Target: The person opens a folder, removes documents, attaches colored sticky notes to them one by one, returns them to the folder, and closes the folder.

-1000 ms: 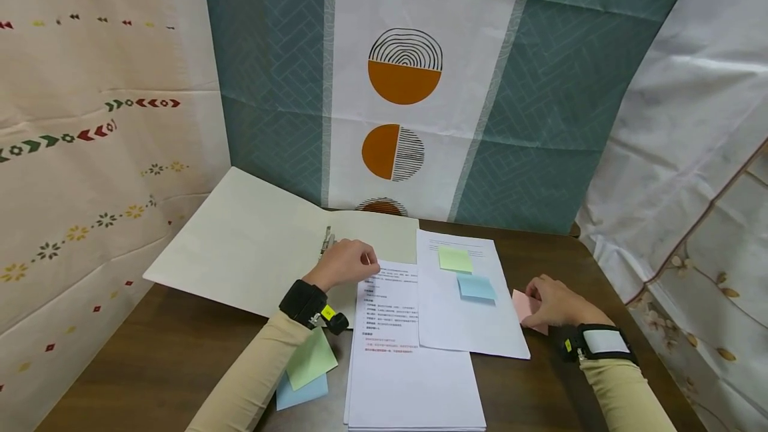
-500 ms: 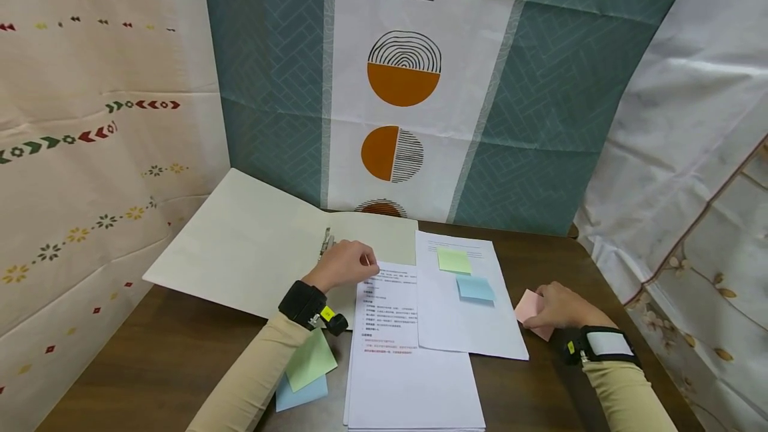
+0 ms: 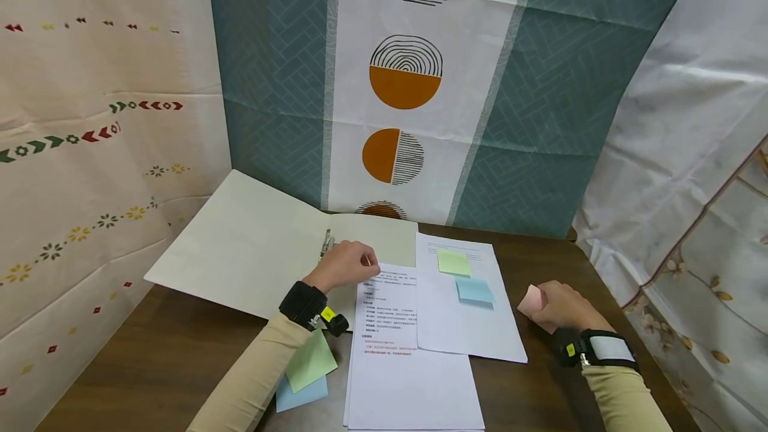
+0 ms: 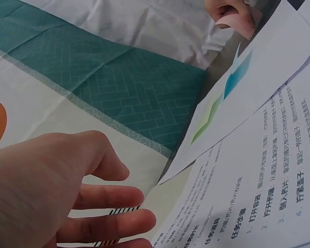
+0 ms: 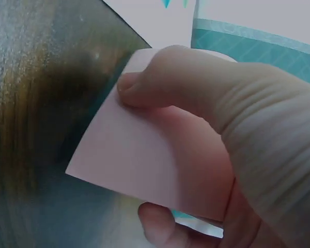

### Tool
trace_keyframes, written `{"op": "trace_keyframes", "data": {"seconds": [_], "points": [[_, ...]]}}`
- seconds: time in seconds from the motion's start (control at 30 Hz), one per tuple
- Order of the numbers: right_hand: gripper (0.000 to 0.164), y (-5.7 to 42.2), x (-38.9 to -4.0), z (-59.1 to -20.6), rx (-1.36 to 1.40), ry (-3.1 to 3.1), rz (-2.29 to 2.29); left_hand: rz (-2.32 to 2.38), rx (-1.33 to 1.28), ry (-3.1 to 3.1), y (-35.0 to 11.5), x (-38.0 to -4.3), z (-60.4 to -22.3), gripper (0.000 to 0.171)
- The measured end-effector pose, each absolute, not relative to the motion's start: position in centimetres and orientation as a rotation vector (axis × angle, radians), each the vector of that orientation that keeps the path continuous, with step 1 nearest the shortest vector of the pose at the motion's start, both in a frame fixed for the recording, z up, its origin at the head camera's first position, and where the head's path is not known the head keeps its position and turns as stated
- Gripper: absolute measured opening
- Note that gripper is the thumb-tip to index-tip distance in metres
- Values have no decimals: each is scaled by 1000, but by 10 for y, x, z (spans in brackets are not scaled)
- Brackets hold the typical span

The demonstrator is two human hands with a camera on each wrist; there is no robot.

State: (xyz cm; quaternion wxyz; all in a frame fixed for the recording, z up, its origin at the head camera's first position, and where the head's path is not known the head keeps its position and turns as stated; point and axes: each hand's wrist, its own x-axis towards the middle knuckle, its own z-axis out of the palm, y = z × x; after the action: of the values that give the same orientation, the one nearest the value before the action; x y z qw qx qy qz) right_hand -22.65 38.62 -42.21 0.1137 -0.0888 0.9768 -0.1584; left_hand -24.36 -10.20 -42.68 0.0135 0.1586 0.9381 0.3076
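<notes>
My right hand (image 3: 567,311) pinches a pink sticky note (image 5: 139,150) at the table's right side. Its thumb lies across the note's face, and fingertips show past its lower edge. Beside it lies a white printed sheet (image 3: 462,329) bearing a green sticky note (image 3: 453,263) and a blue sticky note (image 3: 475,293). My left hand (image 3: 345,264) is at the upper left of a stack of printed papers (image 3: 414,392), its fingers loosely bent around nothing. Whether those fingers touch the paper, I cannot tell.
An open cream folder (image 3: 240,239) with a metal clip (image 3: 327,243) lies at the back left. Near my left forearm are a loose green note (image 3: 312,360) and a blue note (image 3: 303,395). Patterned cloths (image 3: 276,85) hang behind the wooden table (image 3: 162,352).
My right hand has drawn slightly right, away from the white sheet, and the pink sticky note has turned and tilted with it. The left hand has stayed in place.
</notes>
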Motion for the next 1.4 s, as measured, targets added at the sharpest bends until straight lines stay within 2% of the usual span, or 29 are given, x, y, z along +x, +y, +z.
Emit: {"op": "trace_keyframes", "data": {"seconds": [0.37,0.7,0.97,1.23,1.4], "points": [[31,366,-226,-407,-361,2896,-704,963,478,2918,-104,-243,-425,14],[43,324,-226,-397,-405,2887,-802,997,534,2903,-105,-247,-427,15],[45,282,-228,-397,-485,2862,-828,1160,600,2768,-103,-246,-423,18],[26,224,-231,-404,-611,2891,-798,1277,718,2695,-99,-244,-418,25],[22,194,-231,-400,-677,2913,-766,1291,764,2684,-96,-242,-414,26]]}}
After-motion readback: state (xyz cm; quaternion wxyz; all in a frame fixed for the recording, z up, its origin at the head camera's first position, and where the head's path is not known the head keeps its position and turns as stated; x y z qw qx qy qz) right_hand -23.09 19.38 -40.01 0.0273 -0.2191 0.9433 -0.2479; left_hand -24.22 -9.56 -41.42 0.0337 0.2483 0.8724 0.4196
